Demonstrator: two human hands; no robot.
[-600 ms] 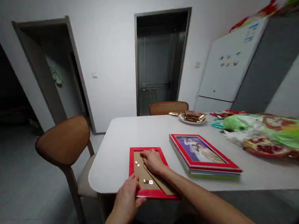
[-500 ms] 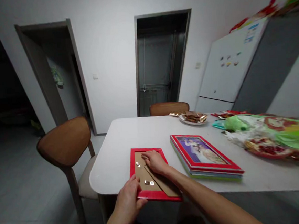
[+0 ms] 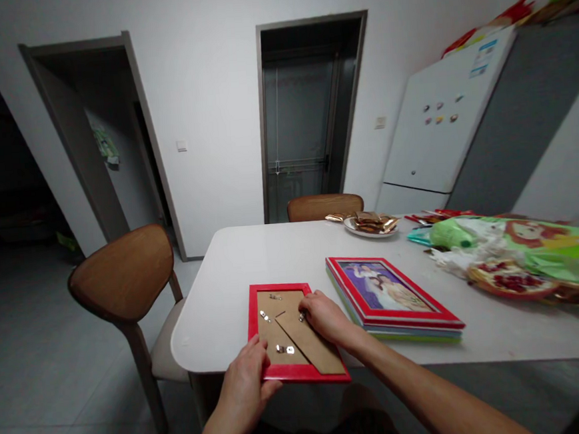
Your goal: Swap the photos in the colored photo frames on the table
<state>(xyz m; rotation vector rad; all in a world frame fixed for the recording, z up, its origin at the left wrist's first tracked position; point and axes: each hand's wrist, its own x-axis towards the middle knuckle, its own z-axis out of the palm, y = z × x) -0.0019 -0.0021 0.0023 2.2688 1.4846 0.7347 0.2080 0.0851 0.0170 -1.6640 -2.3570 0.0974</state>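
Observation:
A red picture frame (image 3: 252, 313) lies face down at the table's near edge, its brown backing board (image 3: 272, 331) showing. My left hand (image 3: 246, 375) holds the frame's lower left corner, fingers on top and thumb along the near rim. On the board's right side, the fingers of my right hand (image 3: 322, 316) are closed at a small metal clip (image 3: 302, 316), partly covered by the fingertips. Other metal clips show: a lower one (image 3: 284, 349), a left one (image 3: 264, 316) and a top one (image 3: 275, 297). A brown stand flap (image 3: 316, 350) lies diagonally across the board.
Right of my frame, a stack of framed pictures (image 3: 398, 325) sits on the white table (image 3: 252, 253). Behind it stands a plate of wrapped snacks (image 3: 370, 226). Green plastic bags (image 3: 553, 250) and an opened pomegranate (image 3: 512, 276) lie farther right. A wooden chair (image 3: 124, 277) is at left.
My right hand has moved from the top of the backing board to the clip on its right side, uncovering the top clip. My left hand keeps its hold on the corner.

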